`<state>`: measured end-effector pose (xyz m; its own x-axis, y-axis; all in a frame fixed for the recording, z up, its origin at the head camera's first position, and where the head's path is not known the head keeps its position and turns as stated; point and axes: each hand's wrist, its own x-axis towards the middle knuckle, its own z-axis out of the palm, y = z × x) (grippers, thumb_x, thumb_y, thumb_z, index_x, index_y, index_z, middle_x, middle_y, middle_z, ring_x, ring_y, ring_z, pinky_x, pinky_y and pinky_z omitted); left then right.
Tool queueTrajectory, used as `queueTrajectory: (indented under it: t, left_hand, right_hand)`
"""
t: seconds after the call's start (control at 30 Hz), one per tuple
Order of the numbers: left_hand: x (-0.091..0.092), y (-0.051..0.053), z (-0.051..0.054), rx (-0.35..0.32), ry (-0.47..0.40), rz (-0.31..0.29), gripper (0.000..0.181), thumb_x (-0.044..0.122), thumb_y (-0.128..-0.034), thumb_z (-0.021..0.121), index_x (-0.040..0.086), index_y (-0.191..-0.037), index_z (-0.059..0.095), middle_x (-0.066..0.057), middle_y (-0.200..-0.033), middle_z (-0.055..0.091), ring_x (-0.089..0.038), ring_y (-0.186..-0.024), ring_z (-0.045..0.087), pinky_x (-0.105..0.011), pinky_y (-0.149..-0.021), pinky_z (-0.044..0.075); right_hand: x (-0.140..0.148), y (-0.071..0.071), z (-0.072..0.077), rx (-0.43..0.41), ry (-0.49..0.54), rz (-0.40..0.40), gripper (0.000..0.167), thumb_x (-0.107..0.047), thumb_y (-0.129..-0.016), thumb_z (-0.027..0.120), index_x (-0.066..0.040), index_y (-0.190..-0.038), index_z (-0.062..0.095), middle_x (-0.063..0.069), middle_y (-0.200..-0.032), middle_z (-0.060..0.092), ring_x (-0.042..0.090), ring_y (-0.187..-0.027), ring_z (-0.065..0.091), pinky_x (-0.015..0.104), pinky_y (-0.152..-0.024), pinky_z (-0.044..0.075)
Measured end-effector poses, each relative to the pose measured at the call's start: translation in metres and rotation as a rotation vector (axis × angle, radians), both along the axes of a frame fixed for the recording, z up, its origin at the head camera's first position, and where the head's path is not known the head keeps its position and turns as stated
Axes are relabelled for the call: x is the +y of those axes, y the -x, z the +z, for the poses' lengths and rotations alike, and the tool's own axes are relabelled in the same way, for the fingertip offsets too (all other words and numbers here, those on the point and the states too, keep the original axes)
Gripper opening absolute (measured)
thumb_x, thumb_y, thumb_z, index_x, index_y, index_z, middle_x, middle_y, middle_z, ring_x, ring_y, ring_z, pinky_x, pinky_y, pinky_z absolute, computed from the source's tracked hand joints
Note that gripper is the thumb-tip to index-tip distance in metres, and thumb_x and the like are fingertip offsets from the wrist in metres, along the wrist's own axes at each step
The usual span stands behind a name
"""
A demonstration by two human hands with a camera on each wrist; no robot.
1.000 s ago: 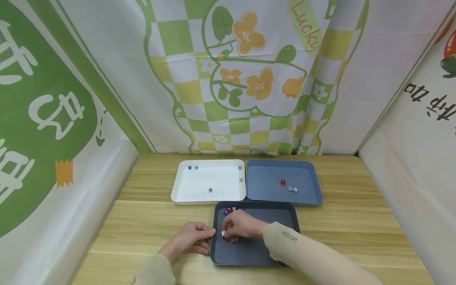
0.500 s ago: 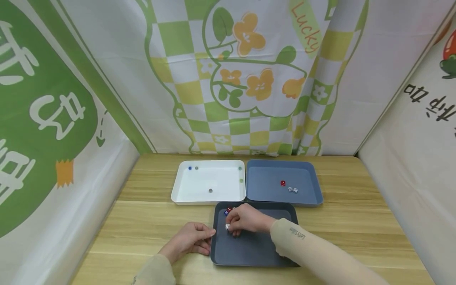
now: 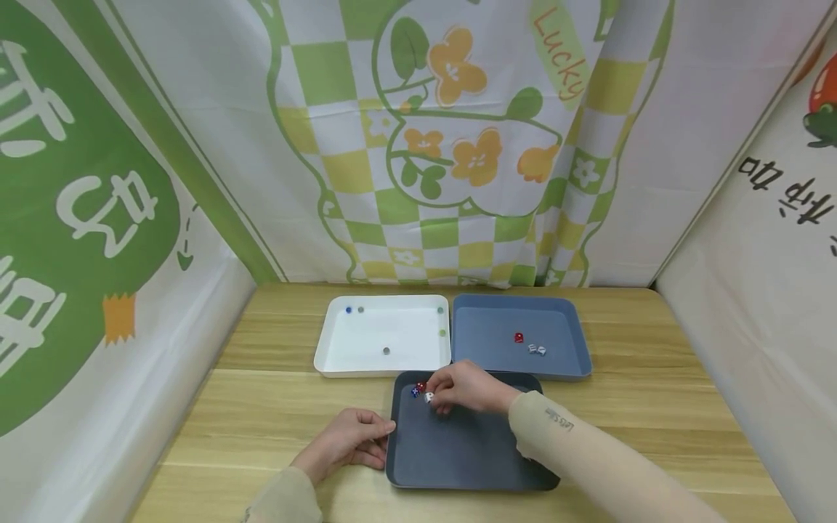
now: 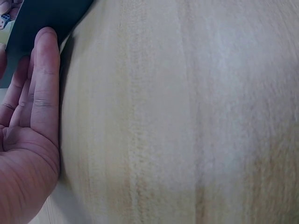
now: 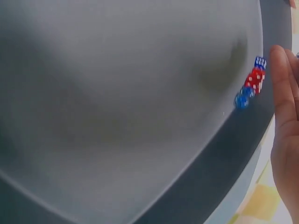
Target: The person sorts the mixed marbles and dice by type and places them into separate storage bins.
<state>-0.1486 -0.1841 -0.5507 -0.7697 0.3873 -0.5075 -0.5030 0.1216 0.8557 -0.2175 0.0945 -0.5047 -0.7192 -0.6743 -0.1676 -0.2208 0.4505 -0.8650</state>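
In the head view, my right hand (image 3: 472,386) pinches a white die (image 3: 429,397) over the dark grey tray (image 3: 471,465). Near it, in the tray's far left corner, a red die (image 3: 421,386) and a blue die (image 3: 415,392) lie together. The right wrist view shows that cluster with a blue die (image 5: 260,62), red dice (image 5: 254,80) and round blue pieces (image 5: 242,100) that look like marbles. My left hand (image 3: 353,440) holds the tray's left wall, thumb at the rim; in the left wrist view its fingers (image 4: 46,88) lie straight along the outside.
Behind stand a white tray (image 3: 366,363) with several marbles, one of them blue (image 3: 349,310), and a blue-grey tray (image 3: 484,352) with a red die (image 3: 519,338) and two whitish dice (image 3: 537,350). All rest on a wooden table (image 3: 275,392) enclosed by printed curtains (image 3: 471,240).
My right hand has moved away from me and slightly right, carrying the white die from the tray's left part up beside the cluster. The left hand has stayed at the rim.
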Motion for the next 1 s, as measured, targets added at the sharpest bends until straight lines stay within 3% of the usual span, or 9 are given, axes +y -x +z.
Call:
queueTrajectory:
  t: [0.53, 0.8, 1.0]
  left_hand:
    - [-0.003, 0.000, -0.002, 0.017, -0.027, -0.011, 0.035, 0.031, -0.0983, 0.070, -0.004, -0.099, 0.070, -0.013, -0.086, 0.073, -0.019, -0.069, 0.073, -0.039, -0.071, 0.066]
    - [-0.003, 0.000, -0.003, 0.023, -0.038, -0.011, 0.033, 0.029, -0.0992, 0.069, -0.004, -0.099, 0.070, -0.014, -0.086, 0.073, -0.020, -0.070, 0.073, -0.040, -0.071, 0.066]
    - [-0.002, -0.001, -0.002, 0.018, -0.038, -0.009, 0.033, 0.028, -0.0995, 0.068, -0.005, -0.100, 0.069, -0.014, -0.086, 0.073, -0.020, -0.071, 0.073, -0.040, -0.072, 0.066]
  right_hand:
    - [0.039, 0.025, 0.013, 0.066, 0.000, -0.127, 0.017, -0.009, -0.097, 0.070, -0.002, -0.113, 0.073, 0.006, -0.094, 0.077, 0.019, -0.079, 0.073, 0.046, -0.077, 0.064]
    - [0.067, 0.039, 0.014, 0.065, -0.030, -0.236, 0.025, -0.014, -0.098, 0.070, -0.001, -0.119, 0.071, 0.010, -0.097, 0.077, 0.021, -0.082, 0.073, 0.039, -0.077, 0.063]
    - [0.086, 0.048, 0.013, 0.074, -0.044, -0.308, 0.023, -0.013, -0.099, 0.069, 0.000, -0.117, 0.071, 0.016, -0.102, 0.076, 0.027, -0.086, 0.074, 0.042, -0.080, 0.063]
